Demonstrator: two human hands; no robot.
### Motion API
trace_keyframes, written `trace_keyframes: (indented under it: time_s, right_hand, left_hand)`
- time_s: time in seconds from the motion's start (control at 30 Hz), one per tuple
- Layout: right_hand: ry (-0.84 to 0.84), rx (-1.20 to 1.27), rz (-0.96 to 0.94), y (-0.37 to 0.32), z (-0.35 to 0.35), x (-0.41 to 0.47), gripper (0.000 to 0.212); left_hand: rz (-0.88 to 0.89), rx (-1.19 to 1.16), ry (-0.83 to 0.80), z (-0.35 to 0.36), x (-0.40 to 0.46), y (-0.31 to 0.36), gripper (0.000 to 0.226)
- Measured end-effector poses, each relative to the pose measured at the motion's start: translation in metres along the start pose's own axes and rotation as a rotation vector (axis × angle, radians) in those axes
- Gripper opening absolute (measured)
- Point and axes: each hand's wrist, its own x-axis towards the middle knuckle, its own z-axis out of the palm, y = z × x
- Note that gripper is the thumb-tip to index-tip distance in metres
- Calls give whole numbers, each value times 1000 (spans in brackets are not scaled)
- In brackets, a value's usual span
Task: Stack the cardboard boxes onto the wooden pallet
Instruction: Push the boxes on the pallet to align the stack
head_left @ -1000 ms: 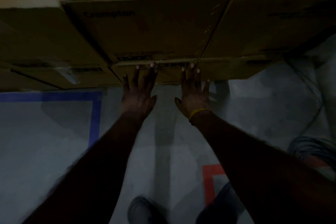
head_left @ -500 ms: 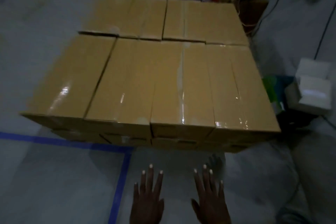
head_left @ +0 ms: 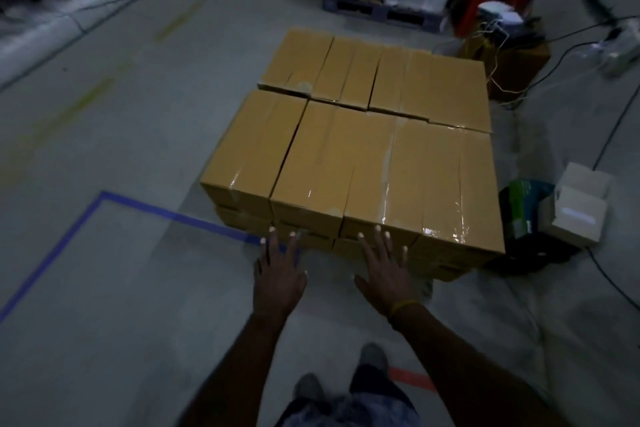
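The cardboard boxes sit stacked at my twelve o'clock, any pallet hidden beneath them. My left hand and right hand hover empty, fingers spread. I'd press both palms flat on the near face, squaring the front row.

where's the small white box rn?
Head view, right edge: the small white box sits on the floor right of the stacked cardboard boxes, beside a green package.
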Motion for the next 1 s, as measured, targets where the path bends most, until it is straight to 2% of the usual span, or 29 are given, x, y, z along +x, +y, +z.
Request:
trace_keyframes:
  time_s: [0.1,0.27,0.57,0.83,1.0]
  right_hand:
    - [-69,0,1,-3,-6,12,85]
    - [-121,-21,21,-9,-14,48,85]
    - [-218,-41,-42,-58,-54,186,85]
    - [-234,-77,-173,-194,-73,305,82]
    - [-179,-65,-189,-298,-72,375,81]
  left_hand:
    - [-62,-17,34,-20,4,-20,82]
    - [-103,9,-48,-35,26,-51,87]
    - [-91,28,-172,-93,129,-110,81]
    - [-201,-19,-104,-159,202,-209,80]
    - [-152,26,-135,-196,260,-304,82]
